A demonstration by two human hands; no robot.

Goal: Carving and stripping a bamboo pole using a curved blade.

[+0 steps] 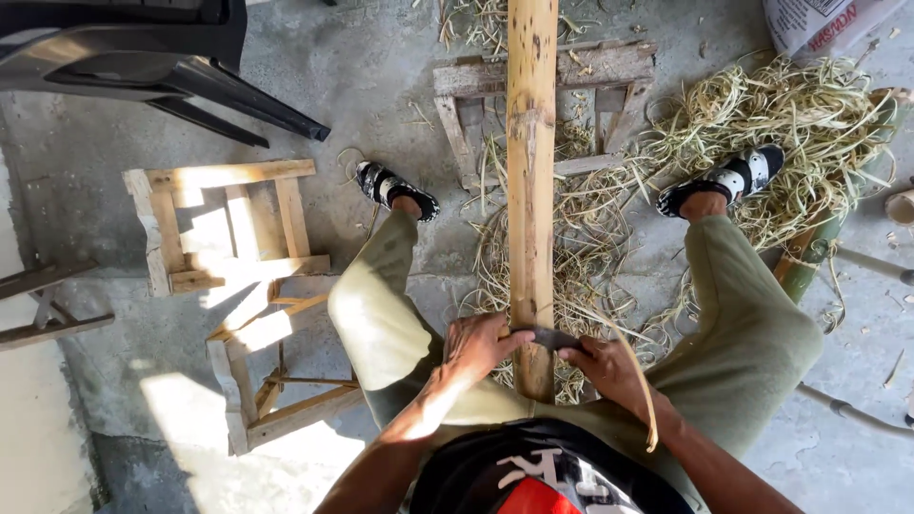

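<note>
A long bamboo pole (531, 162) runs from between my knees away to a wooden stand (609, 67) at the top. A dark curved blade (549, 336) lies across the pole's near end. My left hand (479, 345) grips the blade's left end, touching the pole. My right hand (602, 366) grips its right end. A thin peeled strip (645, 390) curls from the blade past my right wrist. My legs in olive trousers spread to either side, with feet in black and white sandals.
Heaps of pale bamboo shavings (790, 124) cover the concrete floor around the pole and right foot. A wooden frame stool (228, 228) lies at left, another (276, 381) below it. A black plastic chair (143, 57) stands top left. A green bamboo piece (809, 257) lies at right.
</note>
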